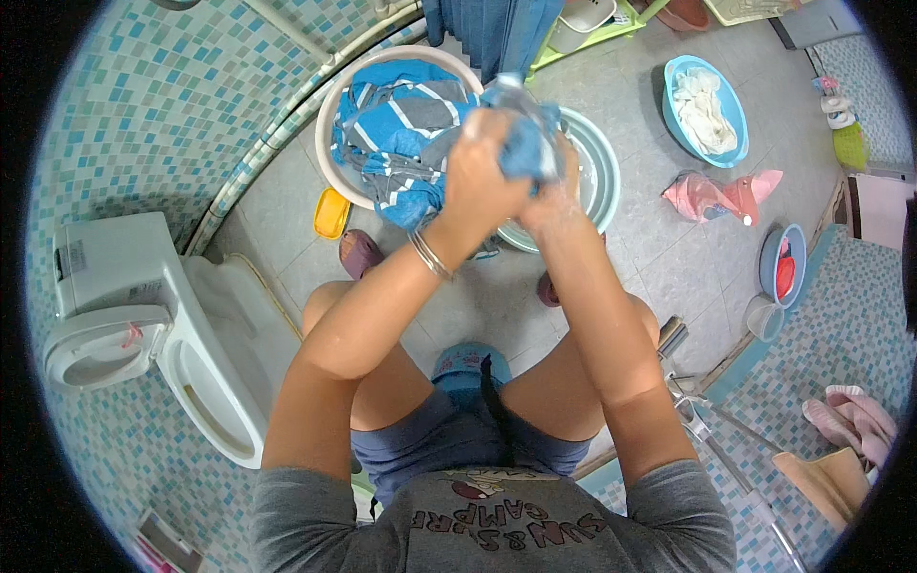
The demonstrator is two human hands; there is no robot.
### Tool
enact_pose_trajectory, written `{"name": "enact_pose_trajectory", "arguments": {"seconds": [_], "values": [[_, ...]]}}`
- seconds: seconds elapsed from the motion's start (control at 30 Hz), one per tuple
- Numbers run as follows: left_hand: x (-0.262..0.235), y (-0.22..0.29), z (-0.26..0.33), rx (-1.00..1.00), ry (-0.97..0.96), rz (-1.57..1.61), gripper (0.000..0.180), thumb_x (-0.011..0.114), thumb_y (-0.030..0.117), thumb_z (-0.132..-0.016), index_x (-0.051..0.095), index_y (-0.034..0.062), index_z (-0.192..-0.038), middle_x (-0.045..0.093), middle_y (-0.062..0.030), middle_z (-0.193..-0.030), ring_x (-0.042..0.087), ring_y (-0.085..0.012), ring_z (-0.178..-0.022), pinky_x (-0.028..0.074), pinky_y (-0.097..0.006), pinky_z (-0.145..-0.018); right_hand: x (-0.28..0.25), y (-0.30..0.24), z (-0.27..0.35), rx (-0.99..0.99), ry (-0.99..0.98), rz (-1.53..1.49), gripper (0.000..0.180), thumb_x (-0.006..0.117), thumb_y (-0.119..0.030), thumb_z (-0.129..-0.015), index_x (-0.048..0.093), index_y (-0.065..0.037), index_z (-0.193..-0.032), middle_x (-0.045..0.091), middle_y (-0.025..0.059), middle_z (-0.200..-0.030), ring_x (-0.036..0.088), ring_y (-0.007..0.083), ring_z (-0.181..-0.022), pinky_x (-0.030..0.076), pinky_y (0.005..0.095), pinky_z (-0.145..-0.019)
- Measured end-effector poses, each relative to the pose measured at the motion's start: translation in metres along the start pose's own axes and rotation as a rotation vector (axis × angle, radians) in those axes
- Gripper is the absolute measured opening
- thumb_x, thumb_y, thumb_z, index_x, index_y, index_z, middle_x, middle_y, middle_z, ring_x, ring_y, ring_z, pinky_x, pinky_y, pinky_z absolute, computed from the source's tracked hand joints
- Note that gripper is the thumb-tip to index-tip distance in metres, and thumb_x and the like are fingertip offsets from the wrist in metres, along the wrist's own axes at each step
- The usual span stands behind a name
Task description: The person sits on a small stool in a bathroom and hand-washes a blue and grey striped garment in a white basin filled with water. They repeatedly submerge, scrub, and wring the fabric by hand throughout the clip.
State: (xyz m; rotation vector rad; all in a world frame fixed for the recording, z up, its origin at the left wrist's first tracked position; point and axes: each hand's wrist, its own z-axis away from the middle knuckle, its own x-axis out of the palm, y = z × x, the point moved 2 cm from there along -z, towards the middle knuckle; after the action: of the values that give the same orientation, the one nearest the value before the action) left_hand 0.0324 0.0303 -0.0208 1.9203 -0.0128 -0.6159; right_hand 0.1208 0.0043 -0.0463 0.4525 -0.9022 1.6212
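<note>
My left hand (485, 170), with silver bangles (430, 255) on its wrist, and my right hand (556, 191) are closed together on a bunched blue, grey and white cloth (530, 145). The cloth and the fingers are smeared by motion. Both hands are raised above the gap between two basins. In the pale round basin (325, 143) at the left lies a heap of blue and grey fabric with white stripes (406, 119), spilling over its near rim. A light blue-green basin (609, 181) stands at the right, partly hidden behind my right hand and the cloth.
A yellow dish (331, 212) sits near the left basin. Further right are a blue basin of white cloth (707, 110), a pink plastic bag (726, 196) and a small blue basin with a red thing (783, 272). A toilet (215, 392) stands at the left, a blue curtain (492, 38) ahead.
</note>
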Motion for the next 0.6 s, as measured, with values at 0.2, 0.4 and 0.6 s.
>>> {"name": "enact_pose_trajectory", "arguments": {"seconds": [0.2, 0.4, 0.6], "values": [[0.007, -0.011, 0.006, -0.021, 0.073, 0.126, 0.041, 0.067, 0.012, -0.064, 0.058, 0.0040, -0.103, 0.054, -0.0216, -0.100, 0.056, -0.0383, -0.095, 0.046, -0.040, -0.084, 0.011, -0.012, 0.011, -0.034, -0.055, -0.124, 0.050, 0.038, -0.048, -0.090, 0.055, -0.005, -0.110, 0.060, 0.0151, -0.109, 0.058, 0.0279, -0.100, 0.045, 0.0431, -0.091], [-0.001, 0.004, 0.002, 0.052, 0.151, -0.040, 0.033, 0.068, 0.011, -0.062, 0.058, 0.0036, -0.092, 0.056, -0.0170, -0.090, 0.058, -0.0337, -0.085, 0.047, -0.037, -0.077, -0.015, 0.002, -0.014, 0.129, -0.383, -0.132, 0.040, 0.045, -0.041, -0.087, 0.057, -0.007, -0.104, 0.061, 0.0112, -0.102, 0.059, 0.0255, -0.094, 0.045, 0.0415, -0.089], [0.006, 0.001, 0.009, -0.020, 0.237, 0.011, 0.034, 0.062, 0.005, -0.062, 0.055, 0.0009, -0.096, 0.057, -0.0203, -0.088, 0.059, -0.0399, -0.081, 0.048, -0.041, -0.073, 0.001, 0.002, 0.005, -0.045, -0.040, -0.005, 0.036, 0.044, -0.036, -0.087, 0.057, -0.007, -0.103, 0.062, 0.0093, -0.100, 0.060, 0.0246, -0.092, 0.046, 0.0397, -0.088]]}}
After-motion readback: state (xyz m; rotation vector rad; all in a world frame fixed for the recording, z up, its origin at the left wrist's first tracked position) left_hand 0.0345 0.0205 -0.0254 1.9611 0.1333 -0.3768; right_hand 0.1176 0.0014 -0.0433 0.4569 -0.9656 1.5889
